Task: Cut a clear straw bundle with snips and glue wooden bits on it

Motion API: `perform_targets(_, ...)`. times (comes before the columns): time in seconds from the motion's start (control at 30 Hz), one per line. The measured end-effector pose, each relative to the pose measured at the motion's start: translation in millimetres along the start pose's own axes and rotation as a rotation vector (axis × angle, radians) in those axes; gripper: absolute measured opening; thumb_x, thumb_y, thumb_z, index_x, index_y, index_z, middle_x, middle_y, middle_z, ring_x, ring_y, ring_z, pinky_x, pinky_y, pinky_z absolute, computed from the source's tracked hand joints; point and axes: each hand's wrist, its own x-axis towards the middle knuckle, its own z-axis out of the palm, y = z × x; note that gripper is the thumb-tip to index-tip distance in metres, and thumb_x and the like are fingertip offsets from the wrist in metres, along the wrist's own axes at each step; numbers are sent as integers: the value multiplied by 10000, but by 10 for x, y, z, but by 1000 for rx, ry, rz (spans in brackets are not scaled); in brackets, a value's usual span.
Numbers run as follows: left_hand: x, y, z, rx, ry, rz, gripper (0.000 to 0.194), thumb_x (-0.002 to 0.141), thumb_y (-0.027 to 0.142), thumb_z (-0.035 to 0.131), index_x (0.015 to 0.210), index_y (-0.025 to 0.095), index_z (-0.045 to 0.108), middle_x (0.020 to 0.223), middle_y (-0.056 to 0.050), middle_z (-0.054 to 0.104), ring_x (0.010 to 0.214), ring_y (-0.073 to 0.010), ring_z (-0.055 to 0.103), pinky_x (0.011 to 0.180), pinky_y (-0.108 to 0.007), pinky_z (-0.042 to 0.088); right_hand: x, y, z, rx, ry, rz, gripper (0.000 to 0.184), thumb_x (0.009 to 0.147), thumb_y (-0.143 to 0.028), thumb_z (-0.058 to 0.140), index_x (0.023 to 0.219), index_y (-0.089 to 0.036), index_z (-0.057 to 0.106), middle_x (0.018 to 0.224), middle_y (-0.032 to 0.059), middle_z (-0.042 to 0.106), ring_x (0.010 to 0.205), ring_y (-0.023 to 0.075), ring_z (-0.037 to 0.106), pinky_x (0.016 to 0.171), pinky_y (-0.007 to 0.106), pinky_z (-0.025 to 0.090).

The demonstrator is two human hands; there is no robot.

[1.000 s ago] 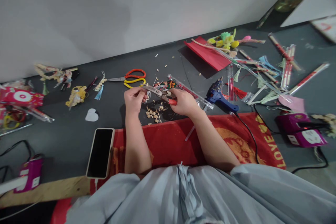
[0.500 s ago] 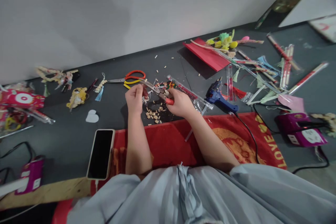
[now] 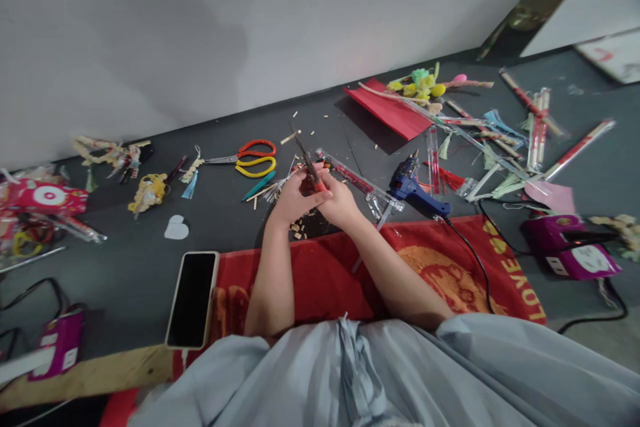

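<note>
Both of my hands meet over the middle of the dark table, around a pair of scissors [image 3: 306, 155] with red-orange handles and dark blades pointing away from me. My right hand [image 3: 341, 201] is closed on the handles. My left hand [image 3: 290, 201] presses against the handles from the left, its thumb across them and its fingers partly hidden. Small cut wooden pieces [image 3: 299, 231] lie just below my hands. Beside my left hand are white thin sticks [image 3: 274, 191] and a teal pen [image 3: 259, 185]. A short wooden stick [image 3: 290, 137] lies beyond the blades.
Red-and-yellow-handled scissors [image 3: 256, 159] lie to the left. A blue glue gun [image 3: 417, 188] rests at right, its cord crossing the red towel [image 3: 320, 273]. A phone [image 3: 193, 300], a white paper heart [image 3: 177, 227], a red folder [image 3: 390, 110] and wrapped sticks [image 3: 537, 127] lie around.
My left hand has moved right and down to meet my right hand at the scissors. The blades have swung from pointing left to pointing away. The teal pen is now uncovered.
</note>
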Motion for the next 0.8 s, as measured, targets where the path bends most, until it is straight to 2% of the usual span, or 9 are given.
perform_targets(0.13, -2, 47, 9, 64, 25, 10, 527, 600, 438, 770, 1010, 135, 637, 902, -84, 709, 807, -174, 655, 746, -305, 528, 11, 20, 35, 17, 40, -11, 415, 766, -301, 438, 1144, -194, 571, 1006, 101, 701, 910, 286, 658, 757, 372, 492)
perform_targets(0.23, -9, 80, 6, 90, 38, -9, 461, 578, 403, 781, 930, 136, 647, 797, -49, 694, 708, -144, 631, 650, -265, 516, 23, 52, 70, 49, 61, -38, 416, 757, -276, 456, 1150, -211, 576, 998, 78, 709, 884, 264, 665, 749, 358, 502)
perform_targets(0.47, -16, 83, 13, 83, 76, -30, 442, 530, 375, 798, 874, 144, 648, 728, -15, 671, 651, -122, 612, 627, -247, 513, 34, 99, 108, 143, 78, -111, 525, 740, -233, 468, 1257, -184, 538, 1092, 83, 696, 965, 262, 665, 812, 367, 510)
perform_targets(0.8, -23, 77, 6, 77, 89, -6, 428, 522, 370, 803, 857, 148, 656, 749, -33, 690, 690, -146, 640, 657, -275, 545, 28, 87, 106, 147, 71, -97, 540, 732, -231, 488, 1269, -200, 531, 1109, 74, 698, 1010, 265, 659, 840, 375, 512)
